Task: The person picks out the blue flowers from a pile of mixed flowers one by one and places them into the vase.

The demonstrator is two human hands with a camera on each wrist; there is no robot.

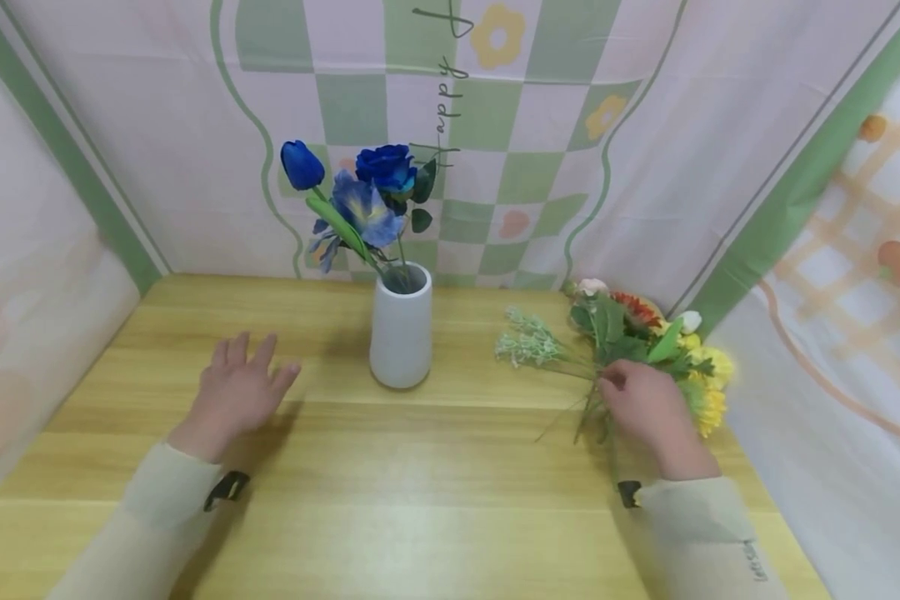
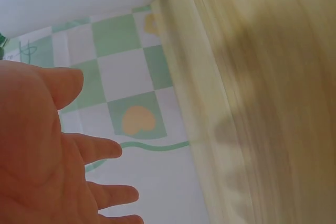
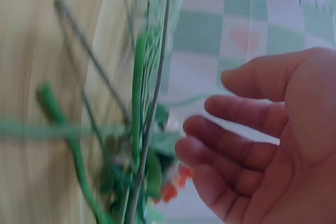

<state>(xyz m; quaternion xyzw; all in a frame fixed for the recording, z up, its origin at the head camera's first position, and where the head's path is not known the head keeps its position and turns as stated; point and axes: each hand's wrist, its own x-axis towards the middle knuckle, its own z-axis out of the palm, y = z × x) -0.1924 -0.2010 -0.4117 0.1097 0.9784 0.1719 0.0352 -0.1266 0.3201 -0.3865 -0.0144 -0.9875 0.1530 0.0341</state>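
1. Done, as far as things show: a blue tulip [image 1: 302,166], a blue rose [image 1: 386,167] and a blue iris-like flower [image 1: 365,210] stand in the white vase [image 1: 401,333], upright near the far edge of the table [image 1: 390,467].
2. Left over: a loose pile lies on the right of the table, with a red flower [image 1: 636,310], yellow flowers [image 1: 710,367], a white tulip [image 1: 690,322] and a pale pink flower [image 1: 590,287]. A whitish-green filler sprig [image 1: 528,340] reaches out on the pile's left.
3. The right hand [image 1: 648,408] is at the pile's stems. In the right wrist view its grip is loosely curled, thumb and fingers apart with nothing between them; whether a fingertip touches a stem, I cannot tell.
4. The left hand [image 1: 236,392] hovers left of the vase, its grip spread, holding nothing.
5. My judgement: the arranging is partway along, the blue flowers placed and the mixed pile not yet added.
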